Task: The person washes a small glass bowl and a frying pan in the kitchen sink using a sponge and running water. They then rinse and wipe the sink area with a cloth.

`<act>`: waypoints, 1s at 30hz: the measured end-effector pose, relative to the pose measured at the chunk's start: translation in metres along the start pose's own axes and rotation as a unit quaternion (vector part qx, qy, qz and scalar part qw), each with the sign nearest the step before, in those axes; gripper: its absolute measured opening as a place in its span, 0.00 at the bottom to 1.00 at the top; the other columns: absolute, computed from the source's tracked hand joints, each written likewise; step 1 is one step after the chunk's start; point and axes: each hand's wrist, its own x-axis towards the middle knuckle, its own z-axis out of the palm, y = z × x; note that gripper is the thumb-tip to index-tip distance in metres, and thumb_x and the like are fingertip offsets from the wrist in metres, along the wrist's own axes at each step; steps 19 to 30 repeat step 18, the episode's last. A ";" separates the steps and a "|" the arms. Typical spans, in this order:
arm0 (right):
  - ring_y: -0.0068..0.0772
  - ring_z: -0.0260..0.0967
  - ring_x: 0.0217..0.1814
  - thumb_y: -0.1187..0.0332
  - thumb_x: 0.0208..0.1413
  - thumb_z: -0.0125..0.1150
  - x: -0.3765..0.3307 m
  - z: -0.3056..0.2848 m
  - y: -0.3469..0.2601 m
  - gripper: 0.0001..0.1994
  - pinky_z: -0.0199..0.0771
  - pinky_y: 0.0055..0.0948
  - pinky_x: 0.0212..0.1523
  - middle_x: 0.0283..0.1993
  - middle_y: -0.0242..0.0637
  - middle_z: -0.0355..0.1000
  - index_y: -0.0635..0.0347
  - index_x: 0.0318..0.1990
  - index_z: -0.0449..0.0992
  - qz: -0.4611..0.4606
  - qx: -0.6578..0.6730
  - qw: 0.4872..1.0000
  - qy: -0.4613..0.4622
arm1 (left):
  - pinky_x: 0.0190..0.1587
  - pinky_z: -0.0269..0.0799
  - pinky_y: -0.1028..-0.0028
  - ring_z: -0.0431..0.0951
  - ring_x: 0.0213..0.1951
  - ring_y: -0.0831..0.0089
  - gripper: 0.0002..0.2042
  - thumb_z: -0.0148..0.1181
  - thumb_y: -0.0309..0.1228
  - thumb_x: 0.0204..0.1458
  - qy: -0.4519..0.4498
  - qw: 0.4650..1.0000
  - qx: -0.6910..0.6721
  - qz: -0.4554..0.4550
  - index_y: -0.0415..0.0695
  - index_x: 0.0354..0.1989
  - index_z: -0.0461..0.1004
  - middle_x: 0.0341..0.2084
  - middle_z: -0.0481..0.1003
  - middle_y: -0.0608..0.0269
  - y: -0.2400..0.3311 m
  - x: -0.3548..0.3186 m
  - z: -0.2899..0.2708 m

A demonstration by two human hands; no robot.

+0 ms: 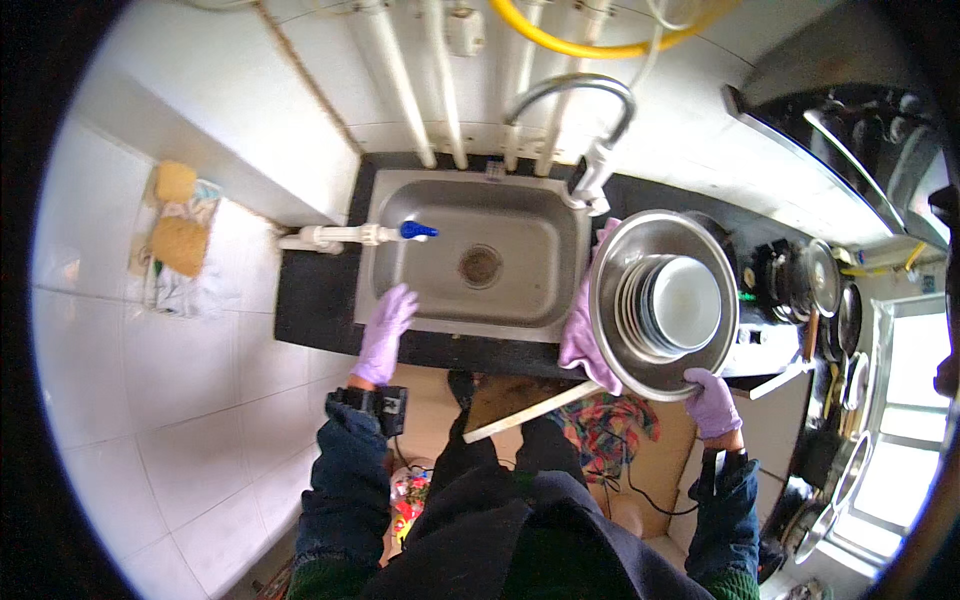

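Observation:
My left hand (pixel 387 332), in a light purple glove, hovers at the front left rim of a stainless steel sink (pixel 470 215). Its fingers are stretched out and hold nothing. On the right, my right hand (pixel 712 405), gloved the same way, grips the front rim of a wide steel basin (pixel 652 238). A stack of several bowls (pixel 685 303), the top one white inside, rests in the basin. A pink cloth (pixel 577 335) lies on the counter between sink and basin, partly hidden under the basin. No dishes lie in the sink, and its drain (pixel 480 266) shows.
Over the sink's back right corner arches a faucet (pixel 595 170). A white pipe with a blue valve handle (pixel 418 231) juts over its left side. Pots and a glass lid (pixel 822 278) stand by the stove at right, under a dark range hood (pixel 850 150). Sponges (pixel 180 247) hang at left.

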 end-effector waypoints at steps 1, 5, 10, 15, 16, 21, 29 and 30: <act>0.32 0.75 0.36 0.81 0.54 0.61 0.008 0.013 -0.014 0.08 0.76 0.31 0.38 0.34 0.40 0.77 0.66 0.42 0.77 0.003 0.017 1.000 -0.019 | 0.63 0.63 0.64 0.71 0.61 0.66 0.28 0.52 0.50 0.65 -0.008 1.000 -0.001 0.011 0.46 0.68 0.62 0.62 0.70 0.57 0.006 0.000 -0.003; 0.35 0.78 0.39 0.79 0.51 0.66 0.043 0.071 -0.051 0.10 0.79 0.32 0.41 0.37 0.44 0.78 0.66 0.42 0.78 -0.069 0.059 0.995 -0.047 | 0.61 0.67 0.66 0.73 0.59 0.64 0.28 0.50 0.50 0.66 -0.021 1.000 0.000 0.021 0.42 0.66 0.65 0.62 0.70 0.53 0.018 -0.009 -0.012; 0.33 0.78 0.35 0.80 0.52 0.64 0.081 0.124 -0.063 0.10 0.80 0.32 0.39 0.33 0.40 0.78 0.65 0.43 0.78 0.014 0.054 0.980 -0.191 | 0.64 0.65 0.64 0.72 0.61 0.61 0.27 0.47 0.49 0.67 -0.005 1.000 0.014 0.017 0.40 0.66 0.64 0.61 0.70 0.51 0.023 -0.033 -0.049; 0.31 0.77 0.36 0.74 0.59 0.57 0.122 0.181 -0.050 0.08 0.85 0.33 0.38 0.37 0.42 0.76 0.70 0.42 0.75 0.331 0.487 0.783 -0.200 | 0.63 0.65 0.65 0.72 0.61 0.62 0.29 0.50 0.52 0.65 0.041 0.999 -0.015 0.004 0.42 0.66 0.64 0.62 0.70 0.52 0.018 -0.055 -0.080; 0.31 0.78 0.36 0.73 0.60 0.57 0.129 0.187 -0.044 0.08 0.85 0.32 0.37 0.38 0.42 0.76 0.70 0.42 0.74 0.357 0.489 0.768 -0.210 | 0.63 0.65 0.65 0.72 0.61 0.62 0.30 0.51 0.52 0.65 0.057 0.998 -0.012 -0.004 0.43 0.66 0.64 0.62 0.69 0.52 0.016 -0.056 -0.084; 0.33 0.79 0.37 0.72 0.60 0.57 0.145 0.197 -0.029 0.10 0.85 0.31 0.35 0.40 0.44 0.76 0.71 0.43 0.74 0.408 0.491 0.734 -0.230 | 0.64 0.64 0.64 0.72 0.61 0.61 0.32 0.55 0.54 0.61 0.069 0.997 -0.037 -0.020 0.44 0.67 0.64 0.62 0.70 0.53 0.012 -0.055 -0.092; 0.33 0.79 0.37 0.72 0.60 0.57 0.145 0.197 -0.029 0.10 0.85 0.31 0.35 0.40 0.44 0.76 0.71 0.43 0.74 0.408 0.491 0.734 -0.230 | 0.64 0.64 0.64 0.72 0.61 0.61 0.32 0.55 0.54 0.61 0.069 0.997 -0.037 -0.020 0.44 0.67 0.64 0.62 0.70 0.53 0.012 -0.055 -0.092; 0.33 0.79 0.37 0.72 0.60 0.57 0.145 0.197 -0.029 0.10 0.85 0.31 0.35 0.40 0.44 0.76 0.71 0.43 0.74 0.408 0.491 0.734 -0.230 | 0.64 0.64 0.64 0.72 0.61 0.61 0.32 0.55 0.54 0.61 0.069 0.997 -0.037 -0.020 0.44 0.67 0.64 0.62 0.70 0.53 0.012 -0.055 -0.092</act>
